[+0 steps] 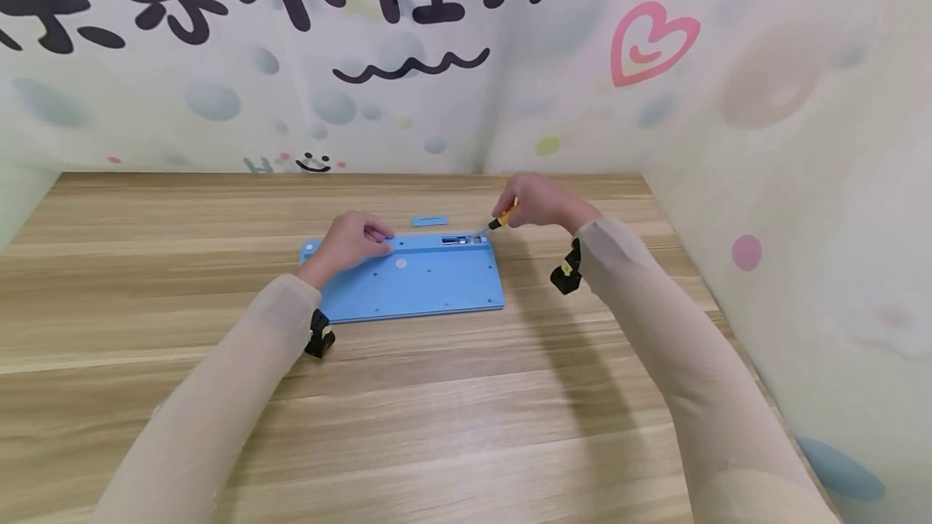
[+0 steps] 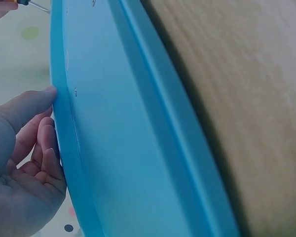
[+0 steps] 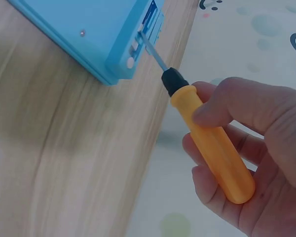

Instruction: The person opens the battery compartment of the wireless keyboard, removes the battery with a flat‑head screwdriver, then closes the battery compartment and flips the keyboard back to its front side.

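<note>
Blue keyboard (image 1: 415, 277) lies face down; your left hand (image 1: 352, 238) presses it steady with relaxed fingers so your right hand (image 1: 539, 200), gripping the screwdriver (image 3: 207, 133), can poke its open slot.

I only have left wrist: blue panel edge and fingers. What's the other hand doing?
Observer: The right hand grips an orange-handled screwdriver, tip in the open compartment at the blue keyboard's far right corner.
Operator: Is the cover off?
Observer: Yes, a small blue cover lies on the wooden table just behind the keyboard.
Operator: Keyboard face up?
Observer: No, its flat underside faces up, and the left hand rests on its far left edge.
</note>
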`<state>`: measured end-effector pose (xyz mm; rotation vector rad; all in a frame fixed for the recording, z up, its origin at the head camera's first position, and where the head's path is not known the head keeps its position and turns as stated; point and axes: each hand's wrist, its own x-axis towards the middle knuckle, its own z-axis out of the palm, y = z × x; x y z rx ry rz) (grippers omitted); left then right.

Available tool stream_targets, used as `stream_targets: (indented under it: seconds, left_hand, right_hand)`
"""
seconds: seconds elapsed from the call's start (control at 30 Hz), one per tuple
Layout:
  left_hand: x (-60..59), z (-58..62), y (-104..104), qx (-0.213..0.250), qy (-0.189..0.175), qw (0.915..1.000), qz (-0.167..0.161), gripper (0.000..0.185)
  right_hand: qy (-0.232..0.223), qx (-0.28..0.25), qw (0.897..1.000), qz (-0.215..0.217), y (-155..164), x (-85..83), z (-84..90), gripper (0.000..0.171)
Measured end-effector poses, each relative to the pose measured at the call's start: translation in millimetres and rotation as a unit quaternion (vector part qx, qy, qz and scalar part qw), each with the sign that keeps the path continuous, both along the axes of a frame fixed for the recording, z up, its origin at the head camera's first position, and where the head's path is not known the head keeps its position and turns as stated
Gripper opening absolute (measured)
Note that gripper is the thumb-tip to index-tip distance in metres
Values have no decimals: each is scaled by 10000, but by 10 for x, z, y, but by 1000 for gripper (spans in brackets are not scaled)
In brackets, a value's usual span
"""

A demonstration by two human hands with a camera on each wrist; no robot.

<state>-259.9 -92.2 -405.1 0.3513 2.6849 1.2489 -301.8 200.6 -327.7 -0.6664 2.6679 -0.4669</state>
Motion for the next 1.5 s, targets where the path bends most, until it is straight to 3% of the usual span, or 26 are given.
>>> stream_targets:
  seconds: [0.23,0.4,0.53,0.87,1.07,1.3,1.5]
  left_hand:
    - [-7,-9,-4,-18,30,10000,-28,23]
    - [-13,-20,-12,-3,70,10000,-48,22]
    - [-19,-30,-14,-1,74,10000,-36,22]
    - [-16,-13,-1,-31,33,10000,-59,22]
    - [-24,-18,7,-24,28,10000,-59,22]
    - [-16,-14,3,-16,32,10000,-54,22]
    - [-12,-18,2,-32,23,10000,9,22]
  right_hand:
    - [178,801,9962,289,-210,13,146,29]
    - [397,1661,9828,698,-409,29,259,24]
    - [450,2158,9722,787,-558,42,308,17]
    - [242,2718,9576,920,-760,52,377,19]
    - [6,2200,9713,909,-605,-41,343,26]
    - [-519,814,9942,484,-128,-147,125,29]
    - [-709,-259,9971,24,208,-86,-110,30]
